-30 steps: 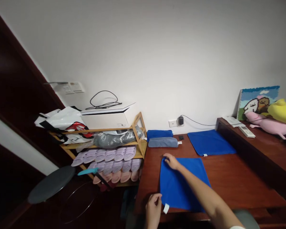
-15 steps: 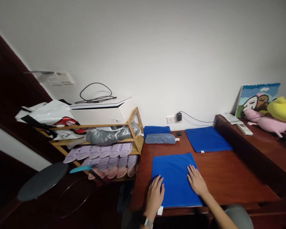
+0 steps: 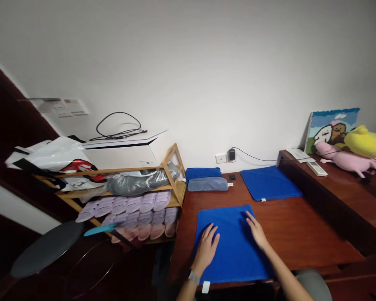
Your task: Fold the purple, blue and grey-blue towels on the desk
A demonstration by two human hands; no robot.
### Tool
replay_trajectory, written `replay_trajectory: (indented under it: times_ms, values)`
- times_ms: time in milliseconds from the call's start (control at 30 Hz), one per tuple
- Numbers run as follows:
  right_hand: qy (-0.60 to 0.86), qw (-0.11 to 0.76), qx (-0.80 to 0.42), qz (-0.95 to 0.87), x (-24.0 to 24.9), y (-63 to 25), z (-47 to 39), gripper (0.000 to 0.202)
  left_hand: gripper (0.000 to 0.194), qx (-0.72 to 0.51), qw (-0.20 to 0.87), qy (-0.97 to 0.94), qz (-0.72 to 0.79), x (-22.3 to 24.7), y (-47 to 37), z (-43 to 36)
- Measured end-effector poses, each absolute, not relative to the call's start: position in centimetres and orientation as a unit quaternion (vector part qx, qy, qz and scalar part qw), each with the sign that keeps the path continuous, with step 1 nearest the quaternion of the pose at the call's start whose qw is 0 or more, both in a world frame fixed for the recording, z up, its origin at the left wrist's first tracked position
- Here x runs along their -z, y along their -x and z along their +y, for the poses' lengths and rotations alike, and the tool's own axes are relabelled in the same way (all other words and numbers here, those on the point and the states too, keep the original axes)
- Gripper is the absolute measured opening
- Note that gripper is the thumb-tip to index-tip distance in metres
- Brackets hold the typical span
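Note:
A blue cloth (image 3: 228,251) with a white tag at its near left corner lies spread flat on the brown wooden desk (image 3: 303,238), its near edge at the desk's front edge. My left hand (image 3: 206,247), a watch on its wrist, is over the cloth's left side with fingers apart. Over the right side is my right hand (image 3: 257,231), fingers stretched out and thumb side up. Whether either palm touches the fabric I cannot tell. A second blue cloth (image 3: 271,183) lies flat further back. Two rolled cloths, one blue (image 3: 203,171) and one grey-blue (image 3: 207,184), rest by the wall.
Left of the desk stands a wooden rack (image 3: 175,167) with several slippers, a wrapped grey bundle and a white box (image 3: 122,154). To the right, a raised ledge holds a remote (image 3: 316,168), plush toys (image 3: 341,156) and a picture (image 3: 327,129). A dark stool (image 3: 47,248) is at lower left.
The near cloth has shifted slightly toward me, its near edge lower now. My hands have gone from lying flat on it to a more raised, tilted pose. The view has turned slightly right.

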State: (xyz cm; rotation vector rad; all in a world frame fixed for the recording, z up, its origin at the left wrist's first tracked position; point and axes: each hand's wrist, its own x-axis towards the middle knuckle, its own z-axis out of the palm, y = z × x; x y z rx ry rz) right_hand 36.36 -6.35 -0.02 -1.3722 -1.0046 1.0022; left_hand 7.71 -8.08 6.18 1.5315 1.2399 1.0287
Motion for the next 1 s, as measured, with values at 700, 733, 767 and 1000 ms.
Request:
replay_trajectory:
  times_ms: [700, 733, 767, 1000]
  values:
    - [0.339, 0.680, -0.643, -0.093, 0.3, -37.7, 0.7, 0.036, 0.034, -0.659, 0.589, -0.089, 0.459, -6.4, -4.6, 4.6]
    - [0.325, 0.681, -0.652, -0.073, 0.1, -37.7, 0.6, 0.035, 0.034, -0.668, 0.581, -0.091, 0.456, -6.5, -5.0, 4.5]
    - [0.310, 0.682, -0.661, -0.049, 0.0, -37.7, 0.6, 0.034, 0.035, -0.673, 0.579, -0.097, 0.449, -6.6, -6.1, 4.4]
    - [0.265, 0.682, -0.681, 0.032, -1.0, -37.8, 0.5, 0.036, 0.032, -0.550, 0.760, -0.126, 0.323, -4.8, -22.1, 1.2]
